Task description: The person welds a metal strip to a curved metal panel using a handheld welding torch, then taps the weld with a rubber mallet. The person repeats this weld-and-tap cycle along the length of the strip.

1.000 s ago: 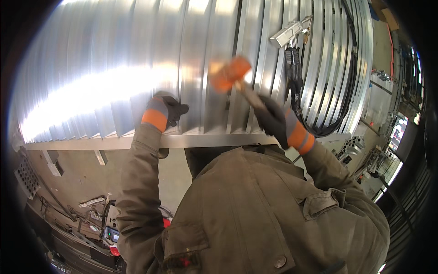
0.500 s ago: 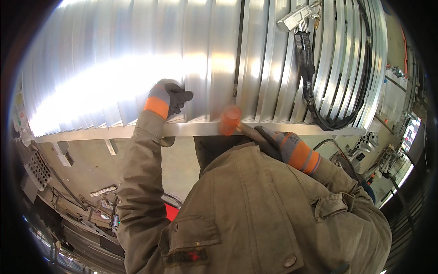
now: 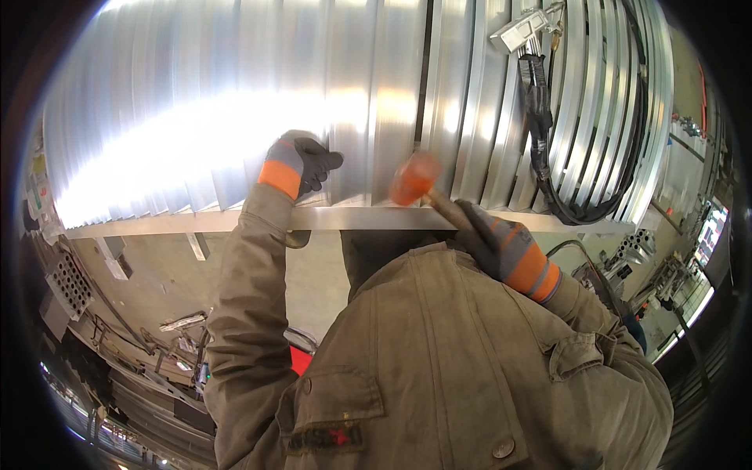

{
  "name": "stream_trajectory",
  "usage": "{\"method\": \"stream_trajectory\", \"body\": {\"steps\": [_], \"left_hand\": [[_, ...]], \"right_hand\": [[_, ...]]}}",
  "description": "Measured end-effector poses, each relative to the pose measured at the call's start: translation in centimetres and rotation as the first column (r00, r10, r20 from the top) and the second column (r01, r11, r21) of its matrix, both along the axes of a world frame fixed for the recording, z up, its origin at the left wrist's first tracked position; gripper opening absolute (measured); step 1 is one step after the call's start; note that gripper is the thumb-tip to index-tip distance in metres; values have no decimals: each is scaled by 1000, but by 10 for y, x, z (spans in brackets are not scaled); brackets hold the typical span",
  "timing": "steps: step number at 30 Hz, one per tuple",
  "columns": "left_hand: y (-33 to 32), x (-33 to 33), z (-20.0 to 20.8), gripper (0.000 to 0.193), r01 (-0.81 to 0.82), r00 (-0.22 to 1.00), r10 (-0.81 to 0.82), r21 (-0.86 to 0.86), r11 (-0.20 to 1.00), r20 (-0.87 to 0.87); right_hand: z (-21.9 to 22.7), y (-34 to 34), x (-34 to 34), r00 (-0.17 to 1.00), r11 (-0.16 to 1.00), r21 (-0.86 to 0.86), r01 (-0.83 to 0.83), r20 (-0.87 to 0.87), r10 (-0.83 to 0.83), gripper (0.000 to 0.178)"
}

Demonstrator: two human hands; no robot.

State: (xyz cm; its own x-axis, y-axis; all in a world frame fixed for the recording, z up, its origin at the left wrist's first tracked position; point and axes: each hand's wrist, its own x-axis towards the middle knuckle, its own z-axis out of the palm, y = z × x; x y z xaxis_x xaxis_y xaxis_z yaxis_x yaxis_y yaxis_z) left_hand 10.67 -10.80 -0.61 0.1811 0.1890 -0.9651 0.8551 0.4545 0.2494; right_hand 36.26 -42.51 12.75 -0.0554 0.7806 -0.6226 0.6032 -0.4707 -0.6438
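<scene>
My right hand (image 3: pixel 505 247), in a grey and orange work glove, grips the wooden handle of a mallet (image 3: pixel 417 178). Its orange head is smeared by motion over the near ends of long aluminium planks (image 3: pixel 395 102). My left hand (image 3: pixel 307 163), gloved alike, rests on the planks left of the mallet. Its fingers are curled, with one poking to the right; whatever may be inside them is hidden. A flat metal rail (image 3: pixel 352 218) runs along the planks' near edge, just in front of my body.
A welding gun (image 3: pixel 523 31) with a thick black cable (image 3: pixel 540 117) lies on the slats at right, where gaps show between them. Metal brackets (image 3: pixel 116 262) stick out below the rail at left. Perforated metal parts (image 3: pixel 69 283) and a lit screen (image 3: pixel 709 227) stand at the sides.
The mallet head has risen a little away from the rail, toward the planks. The whole view has shifted slightly. My left hand keeps its place on the planks, still curled.
</scene>
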Motion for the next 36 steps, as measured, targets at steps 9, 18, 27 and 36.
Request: {"method": "stream_trajectory", "body": {"steps": [9, 18, 27, 36], "left_hand": [[-1, -2, 4, 30, 1, 1000, -3, 78, 997, 28], [2, -2, 2, 32, 16, 1000, -16, 41, 999, 4], [7, 2, -13, 29, 63, 992, -72, -99, 993, -100], [4, 3, 3, 31, -28, 998, 26, -38, 999, -54]], "right_hand": [[-12, 4, -5, 985, 988, -49, -145, 88, 149, 56], [6, 25, -6, 996, 984, -157, -84, 18, 88, 62], [-7, 18, -10, 980, 973, -138, -186, 50, 194, 75], [-1, 9, -13, 999, 999, -18, -33, -3, 33, 79]]}}
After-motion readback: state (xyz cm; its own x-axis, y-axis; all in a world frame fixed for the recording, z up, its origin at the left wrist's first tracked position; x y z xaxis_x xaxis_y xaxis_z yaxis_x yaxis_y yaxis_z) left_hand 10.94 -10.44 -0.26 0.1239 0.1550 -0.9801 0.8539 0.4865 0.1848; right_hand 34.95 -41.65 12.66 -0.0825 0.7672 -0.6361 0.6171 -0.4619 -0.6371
